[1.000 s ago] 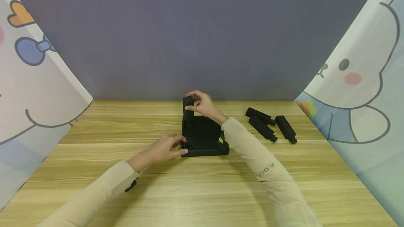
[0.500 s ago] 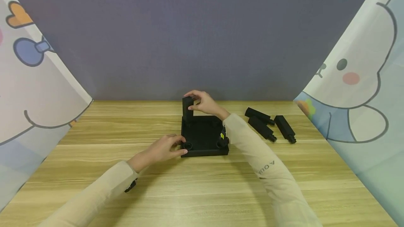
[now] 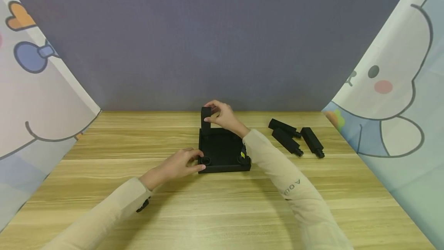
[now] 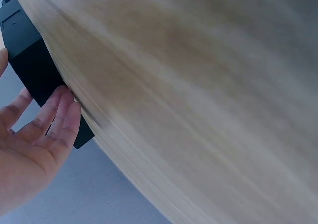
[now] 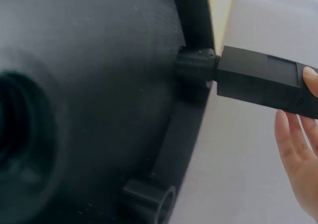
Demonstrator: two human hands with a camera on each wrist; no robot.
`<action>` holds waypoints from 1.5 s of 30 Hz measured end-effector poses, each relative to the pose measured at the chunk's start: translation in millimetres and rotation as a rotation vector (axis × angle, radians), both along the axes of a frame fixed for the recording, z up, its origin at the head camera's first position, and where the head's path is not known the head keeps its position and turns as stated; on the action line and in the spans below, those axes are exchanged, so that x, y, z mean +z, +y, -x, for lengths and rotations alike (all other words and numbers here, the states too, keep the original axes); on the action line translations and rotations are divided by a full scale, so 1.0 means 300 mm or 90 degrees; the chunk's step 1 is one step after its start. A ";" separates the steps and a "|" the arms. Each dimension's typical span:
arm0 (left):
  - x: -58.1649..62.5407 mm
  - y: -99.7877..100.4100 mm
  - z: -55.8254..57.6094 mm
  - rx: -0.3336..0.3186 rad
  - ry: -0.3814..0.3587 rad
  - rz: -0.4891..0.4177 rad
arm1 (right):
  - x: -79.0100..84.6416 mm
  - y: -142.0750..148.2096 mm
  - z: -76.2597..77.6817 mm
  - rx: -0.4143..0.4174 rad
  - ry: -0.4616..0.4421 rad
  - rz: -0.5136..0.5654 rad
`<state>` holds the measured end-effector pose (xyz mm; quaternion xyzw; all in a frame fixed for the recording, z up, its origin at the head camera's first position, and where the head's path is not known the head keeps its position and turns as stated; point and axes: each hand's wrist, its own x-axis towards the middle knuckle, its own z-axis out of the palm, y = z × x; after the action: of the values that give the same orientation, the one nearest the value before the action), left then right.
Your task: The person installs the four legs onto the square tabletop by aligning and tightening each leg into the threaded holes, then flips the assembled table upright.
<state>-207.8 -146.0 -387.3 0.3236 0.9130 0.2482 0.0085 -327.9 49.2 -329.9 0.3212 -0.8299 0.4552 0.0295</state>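
Grey and matt, the wall [image 3: 215, 41] rose behind a table [image 3: 208, 215] of pale, streaked wood grain, between curtains [image 3: 400, 92] printed with cartoon animals. Both arms, in cream sleeves [image 3: 291, 188], came in from the near edge, the right one stretched farther across. Between them lay a black tray [image 3: 224, 150], squarish and shallow, with low walls. The left hand [image 3: 177, 163] reached to its near left corner and gripped it, thumb at the front wall, bent fingers against the left wall, their tips close together.

Over the far left corner arched the right hand [image 3: 225, 118], its thumb and fingers pinching the top of a black held bar [image 3: 206, 122]. Off to the right lay three loose bars [image 3: 287, 140], square in section, each with a narrower stepped peg at one end.

Flat-sided and dull, the held bar stood upright, a shallow rectangular recess in one face. Its lower end met a round socket [image 5: 195, 64] in the tray's corner; how deep it sat was hidden. Another socket, a short ring, showed beside the left hand.
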 end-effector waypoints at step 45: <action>0.004 0.002 -0.003 -0.001 0.000 0.001 | 0.008 0.005 -0.002 0.025 0.016 -0.056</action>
<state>-207.0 -145.3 -386.0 0.3241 0.9130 0.2475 0.0086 -327.4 50.7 -327.5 0.3439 -0.8421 0.4150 0.0166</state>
